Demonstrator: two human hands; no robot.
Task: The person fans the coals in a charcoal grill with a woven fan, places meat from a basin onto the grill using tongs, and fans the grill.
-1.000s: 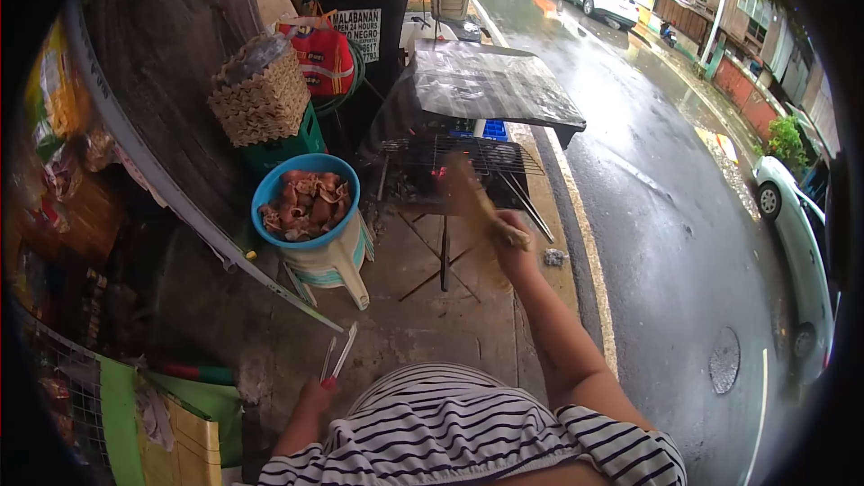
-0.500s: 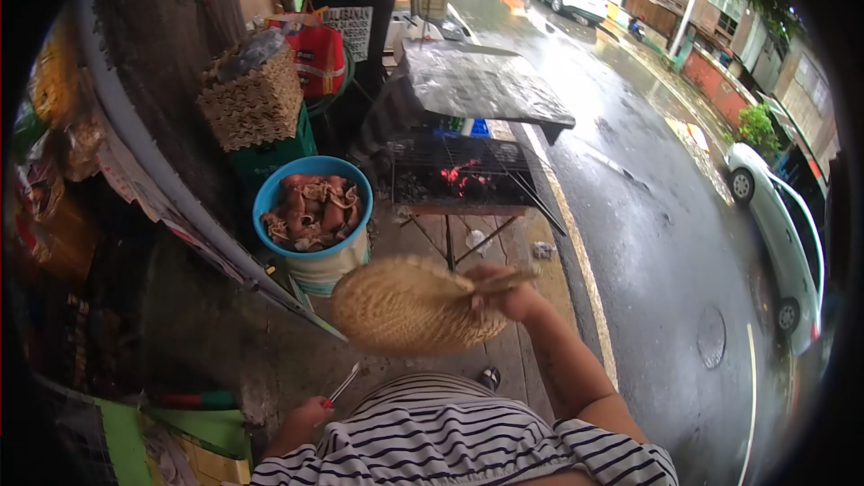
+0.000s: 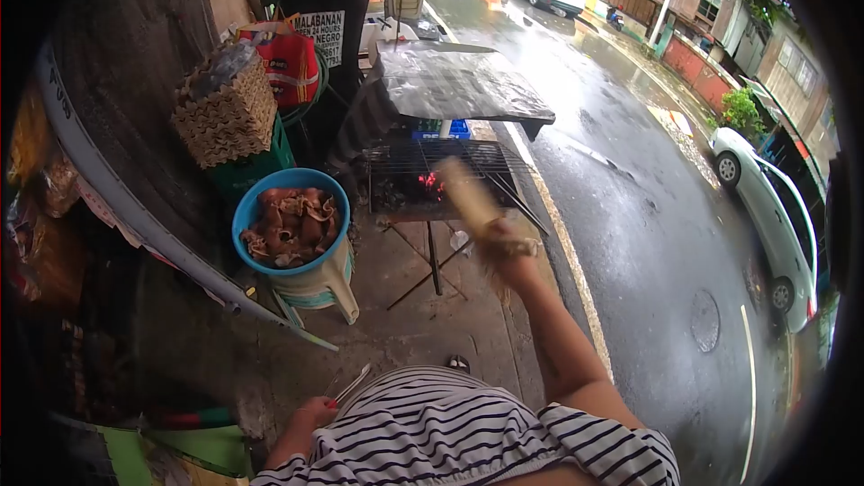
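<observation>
Nearer the grill [image 3: 416,215], the right hand [image 3: 510,256] grips the fan [image 3: 472,199], slanted lengthwise toward it; the left hand [image 3: 312,415] clasps tongs [image 3: 354,383].

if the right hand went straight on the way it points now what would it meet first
Probably the grill, with the blurred fan leading the right hand. Depth is unclear from this one view, so it might pass above the grill instead.
</observation>
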